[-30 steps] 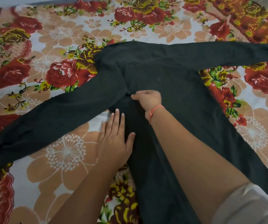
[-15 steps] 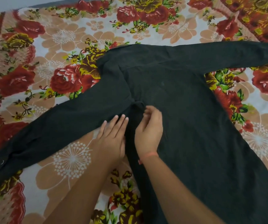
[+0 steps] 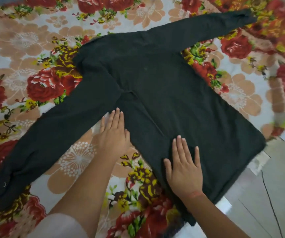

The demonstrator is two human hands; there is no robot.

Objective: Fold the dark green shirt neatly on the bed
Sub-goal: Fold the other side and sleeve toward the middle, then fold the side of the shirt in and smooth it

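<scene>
The dark green shirt lies spread flat on the bed, body in the middle and both long sleeves stretched out, one to the lower left, one to the upper right. My left hand lies flat and open on the sheet, its fingertips touching the shirt at the left armpit. My right hand rests palm down with fingers spread on the shirt's lower body near the hem.
A floral bedsheet with red roses and tan flowers covers the bed. The bed's edge runs along the lower right, with grey floor beyond it. The shirt's hem lies close to that edge.
My right hand has left the armpit crease and slid down the shirt's body toward the hem, now lying flat. The left hand stays by the armpit. The view has shifted right.
</scene>
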